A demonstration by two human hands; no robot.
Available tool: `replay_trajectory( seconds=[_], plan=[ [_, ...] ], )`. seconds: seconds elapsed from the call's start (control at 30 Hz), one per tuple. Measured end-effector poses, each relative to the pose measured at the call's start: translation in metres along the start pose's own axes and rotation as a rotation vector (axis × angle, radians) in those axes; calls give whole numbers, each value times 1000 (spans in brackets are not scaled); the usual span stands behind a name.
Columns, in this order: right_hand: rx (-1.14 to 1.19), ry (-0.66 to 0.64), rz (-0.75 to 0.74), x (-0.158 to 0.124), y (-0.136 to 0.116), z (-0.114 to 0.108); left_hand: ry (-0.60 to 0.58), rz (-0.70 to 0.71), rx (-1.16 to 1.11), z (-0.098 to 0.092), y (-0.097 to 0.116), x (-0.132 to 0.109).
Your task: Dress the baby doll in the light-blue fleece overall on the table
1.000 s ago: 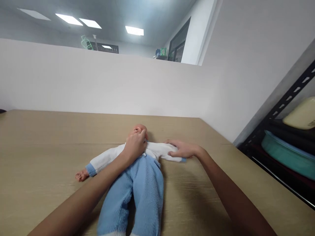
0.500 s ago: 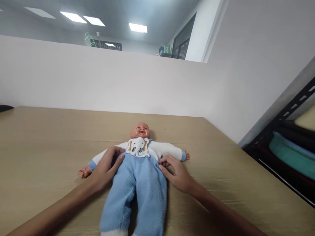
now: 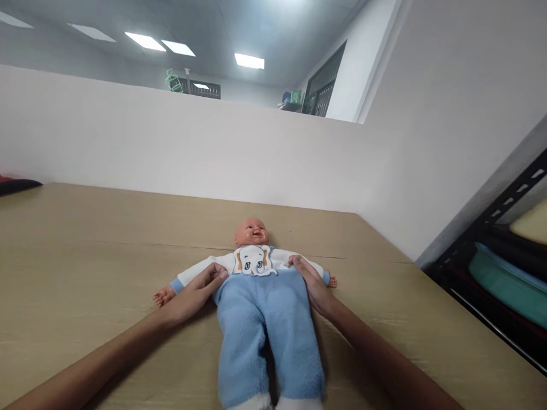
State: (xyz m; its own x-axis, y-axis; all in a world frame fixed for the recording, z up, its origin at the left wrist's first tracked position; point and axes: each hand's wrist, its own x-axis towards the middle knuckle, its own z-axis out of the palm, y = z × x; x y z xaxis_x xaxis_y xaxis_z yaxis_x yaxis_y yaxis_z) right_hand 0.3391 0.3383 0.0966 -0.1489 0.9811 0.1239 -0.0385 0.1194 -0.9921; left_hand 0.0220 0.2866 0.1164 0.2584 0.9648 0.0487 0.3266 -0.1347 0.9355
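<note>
A baby doll (image 3: 252,232) lies face up on the wooden table (image 3: 85,250), dressed in a white top with an elephant bib and fluffy blue trousers (image 3: 267,324). My left hand (image 3: 194,293) lies against the doll's side under its outstretched arm, fingers extended and touching the trouser waist. On the other side my right hand (image 3: 314,285) rests the same way, fingers flat along the waist beneath the other arm. Neither hand grips anything that I can see.
A white partition wall runs behind the table. A black metal shelf (image 3: 491,228) stands at the right with a teal bowl (image 3: 508,285) and a cream item on it. A dark object (image 3: 17,185) lies at the far left edge.
Both hands left the doll's chest and sleeve and came down to either side of its waist. The doll has shifted slightly right on the table, and the bib now shows.
</note>
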Motion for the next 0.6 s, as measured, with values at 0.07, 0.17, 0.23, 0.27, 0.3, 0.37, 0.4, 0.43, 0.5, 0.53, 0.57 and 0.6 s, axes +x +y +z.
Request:
replay_trajectory(
  seconds=[0.07, 0.17, 0.23, 0.27, 0.3, 0.37, 0.4, 0.43, 0.5, 0.53, 0.57, 0.6],
  plan=[
    [-180, -100, -104, 1, -7, 0, -37, 40, 21, 2, 2, 0],
    [-366, -210, -191, 0, -17, -3, -50, 54, 6, 3, 3, -1],
    [-354, -267, -181, -1, -22, -5, -22, 78, -88, 4, 2, 0],
    [-299, -281, -162, -1, -24, -6, -4, 93, -154, 6, 1, 0],
    [-221, -284, -134, -1, -25, -5, 11, 103, -220, 7, 1, 1],
    [-53, -268, -66, 3, -25, -2, 23, 101, -317, 10, 0, 2],
    [14, -249, -34, 6, -23, 0, 27, 87, -346, 11, 0, 2],
    [58, -226, -9, 10, -21, 2, 36, 66, -362, 11, 0, 3],
    [53, -179, 14, 17, -14, 4, 52, 42, -329, 10, 0, 5],
    [-3, -147, 1, 19, -10, 5, 62, 49, -264, 9, 0, 6],
    [-92, -107, -31, 21, -5, 5, 75, 69, -166, 8, -2, 7],
    [-207, -67, -82, 21, -1, 4, 90, 96, -43, 6, -4, 7]
  ],
)
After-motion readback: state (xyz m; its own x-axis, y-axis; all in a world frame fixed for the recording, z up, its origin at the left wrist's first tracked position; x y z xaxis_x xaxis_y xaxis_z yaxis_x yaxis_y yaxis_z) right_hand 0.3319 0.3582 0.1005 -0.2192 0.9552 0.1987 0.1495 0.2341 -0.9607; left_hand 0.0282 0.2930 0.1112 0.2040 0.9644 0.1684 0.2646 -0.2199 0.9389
